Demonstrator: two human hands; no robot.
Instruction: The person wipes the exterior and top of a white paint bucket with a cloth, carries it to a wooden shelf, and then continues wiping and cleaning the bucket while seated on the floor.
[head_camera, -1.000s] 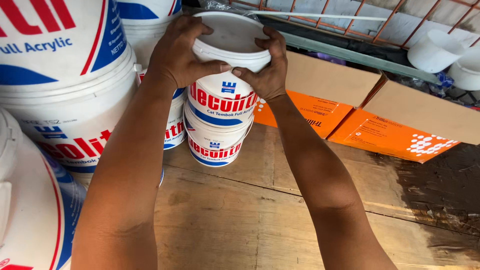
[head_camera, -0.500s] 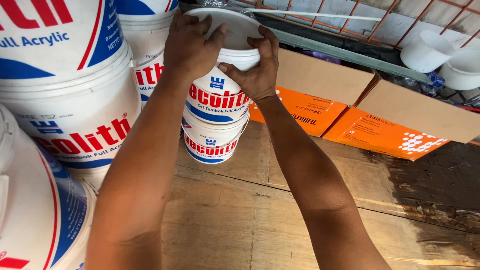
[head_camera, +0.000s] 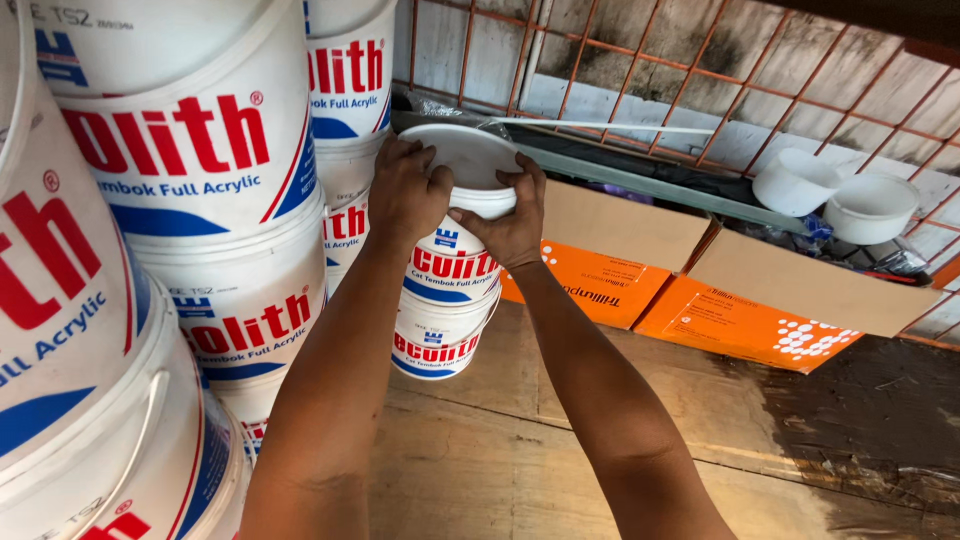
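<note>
White plastic, the small paint pail (head_camera: 455, 235) sits atop another pail (head_camera: 437, 335) on the wooden floor (head_camera: 520, 450). We clamp its lid rim, left hand (head_camera: 405, 190) and right hand (head_camera: 512, 225), fingers curled tight. It looks rigid, smooth and probably heavy if full; the rim seems the surest hold. Its far side is hidden.

A worn wooden plank floor (head_camera: 560, 440), darkly stained at the right, is bounded at the back by a rusty orange wire grid (head_camera: 640, 70) set before a weathered, daylight-lit wall (head_camera: 720, 40).
</note>
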